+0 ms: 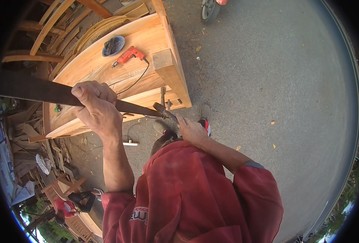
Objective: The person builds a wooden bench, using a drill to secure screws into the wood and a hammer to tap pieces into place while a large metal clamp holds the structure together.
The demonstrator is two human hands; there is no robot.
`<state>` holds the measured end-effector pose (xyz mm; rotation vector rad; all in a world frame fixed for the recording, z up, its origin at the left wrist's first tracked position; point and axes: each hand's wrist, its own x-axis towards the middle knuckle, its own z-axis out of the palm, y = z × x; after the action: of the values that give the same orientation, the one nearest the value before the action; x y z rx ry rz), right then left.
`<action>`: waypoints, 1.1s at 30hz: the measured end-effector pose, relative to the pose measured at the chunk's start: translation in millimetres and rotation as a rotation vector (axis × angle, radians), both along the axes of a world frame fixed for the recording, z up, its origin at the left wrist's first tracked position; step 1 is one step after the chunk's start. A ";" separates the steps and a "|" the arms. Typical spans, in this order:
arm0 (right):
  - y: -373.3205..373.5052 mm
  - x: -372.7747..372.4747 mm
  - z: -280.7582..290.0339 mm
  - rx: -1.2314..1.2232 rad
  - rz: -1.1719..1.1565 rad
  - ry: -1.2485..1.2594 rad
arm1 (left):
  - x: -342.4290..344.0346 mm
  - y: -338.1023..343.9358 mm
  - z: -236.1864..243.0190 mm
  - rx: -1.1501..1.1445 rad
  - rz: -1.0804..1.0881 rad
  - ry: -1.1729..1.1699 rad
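Observation:
My left hand point(98, 103) is closed around a long, dark, flat bar point(137, 108), held up close to the camera and slanting down toward my feet. Its far end reaches the side of a wooden furniture piece point(139, 34). Low in front of my body, my right hand point(192, 130) grips a short dark tool point(166, 112), hammer-like in shape, that crosses the bar's lower end. Its exact kind cannot be made out. Just beyond it, a narrow upright piece point(163, 94) stands against the furniture's edge.
On the wooden panel lie a red power drill point(131, 55) with its cord and a blue bowl point(113, 45) holding something dark. A square wooden post point(171, 75) rises at the panel's corner. Scrap wood point(35, 131) is piled at left. Another person point(68, 206) sits lower left. Grey pavement point(280, 93) lies right.

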<state>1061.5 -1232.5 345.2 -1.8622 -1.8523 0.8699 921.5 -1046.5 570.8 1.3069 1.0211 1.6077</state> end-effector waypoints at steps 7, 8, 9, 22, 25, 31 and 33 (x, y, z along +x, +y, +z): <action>12.2 3.0 -61.9 -0.172 0.119 -0.058 | 12.1 1.3 0.1 -0.019 0.000 0.032; 16.8 -0.1 -59.9 -0.163 0.119 -0.067 | 12.6 1.7 0.9 -0.018 0.014 0.043; 20.6 -6.2 -47.9 -0.162 0.130 -0.058 | 8.2 2.2 1.7 -0.018 0.024 0.053; 23.3 -22.6 -23.0 -0.016 0.111 0.033 | 2.0 0.3 1.3 -0.020 0.066 0.065; 20.7 5.8 -50.1 -0.135 0.130 -0.037 | 12.1 -2.1 0.4 -0.018 0.060 0.038; 37.1 0.5 -35.7 -0.059 0.113 0.004 | 2.3 0.2 1.3 -0.036 0.082 0.054; 30.4 8.0 -45.6 -0.084 0.132 -0.025 | 9.9 -0.2 2.6 -0.043 0.103 0.035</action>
<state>1069.4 -1202.1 299.6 -1.8239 -2.0011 0.9868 931.4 -1046.7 573.4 1.2759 1.1547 1.6348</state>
